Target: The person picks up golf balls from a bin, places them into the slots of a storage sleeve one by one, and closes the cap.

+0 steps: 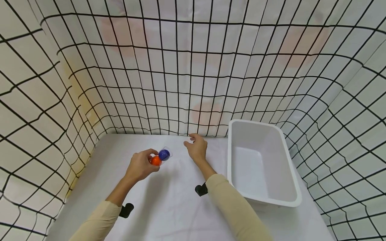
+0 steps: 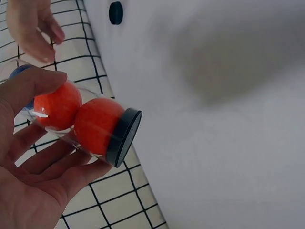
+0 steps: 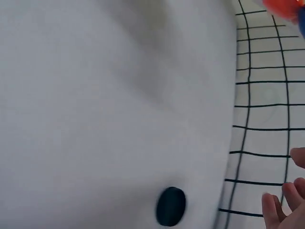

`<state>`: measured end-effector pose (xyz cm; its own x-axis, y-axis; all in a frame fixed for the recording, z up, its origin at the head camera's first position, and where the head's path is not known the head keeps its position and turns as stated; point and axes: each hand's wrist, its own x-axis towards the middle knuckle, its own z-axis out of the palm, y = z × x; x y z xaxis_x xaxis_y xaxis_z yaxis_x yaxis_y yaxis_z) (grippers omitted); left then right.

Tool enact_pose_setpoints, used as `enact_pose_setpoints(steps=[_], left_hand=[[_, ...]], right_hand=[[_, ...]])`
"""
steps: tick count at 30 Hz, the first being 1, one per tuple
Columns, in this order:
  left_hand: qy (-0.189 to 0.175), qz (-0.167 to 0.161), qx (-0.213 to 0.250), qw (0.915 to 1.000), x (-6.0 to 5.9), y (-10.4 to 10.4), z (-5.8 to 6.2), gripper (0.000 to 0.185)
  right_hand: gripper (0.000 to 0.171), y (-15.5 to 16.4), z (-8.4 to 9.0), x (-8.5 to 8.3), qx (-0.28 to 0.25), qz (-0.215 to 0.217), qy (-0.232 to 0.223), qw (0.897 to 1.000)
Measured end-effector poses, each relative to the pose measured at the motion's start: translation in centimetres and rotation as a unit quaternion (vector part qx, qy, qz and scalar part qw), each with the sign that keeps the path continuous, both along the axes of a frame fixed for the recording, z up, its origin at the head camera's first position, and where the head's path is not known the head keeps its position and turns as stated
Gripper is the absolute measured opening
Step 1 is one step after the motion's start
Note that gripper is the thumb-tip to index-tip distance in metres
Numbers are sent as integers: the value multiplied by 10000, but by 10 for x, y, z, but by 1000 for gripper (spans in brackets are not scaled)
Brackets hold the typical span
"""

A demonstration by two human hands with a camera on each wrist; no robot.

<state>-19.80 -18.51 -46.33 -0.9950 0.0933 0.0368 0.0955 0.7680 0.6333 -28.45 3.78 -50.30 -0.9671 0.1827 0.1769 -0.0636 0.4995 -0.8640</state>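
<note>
My left hand [image 1: 140,166] grips a clear tube [image 2: 90,95] round its side, thumb on top and fingers beneath. In the left wrist view two orange balls [image 2: 99,125] sit inside the tube, and a blue ball [image 1: 164,154] is at its far end. A black cap [image 2: 125,138] closes the end nearest the left wrist camera. My right hand [image 1: 197,148] is apart from the tube, to its right, fingers loosely bent with nothing between them. A loose black disc like a cap [image 3: 170,206] shows against the white table; it is not visible in the head view.
A white plastic bin [image 1: 265,201] stands on the right of the white-covered table [image 1: 178,214], right of my right forearm. Black netting [image 1: 193,77] rises at the back and along both sides. Small black wrist cameras [image 1: 201,189] hang at both sleeves.
</note>
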Motion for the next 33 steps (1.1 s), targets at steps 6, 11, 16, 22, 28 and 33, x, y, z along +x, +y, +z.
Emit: enact_pose_setpoints(steps=[6,11,16,22,28,33], left_hand=[[20,37,24,10000,1,-2,-3,44],[24,-62,11,10000,0,0,-6,43],[5,-42,-35,10000,-1,2,-8,45],[-20,0,-36,10000,-2,4,-8,46],[-117,18,-12,9999,-3,6,-9,46],[-123,45,-25,9999,-4,7,-9,47]], right_hand=[[39,4,-29,4,-92,-526,-133,9985],[46,16,-51,9,-141,-680,-325,9971],[49,25,-64,14,-17,-787,-694,9945],[55,29,-73,18,225,-622,-1153,9911],[55,30,-80,20,538,-579,-1106,9907],[51,27,-83,20,549,-525,-1019,9919]])
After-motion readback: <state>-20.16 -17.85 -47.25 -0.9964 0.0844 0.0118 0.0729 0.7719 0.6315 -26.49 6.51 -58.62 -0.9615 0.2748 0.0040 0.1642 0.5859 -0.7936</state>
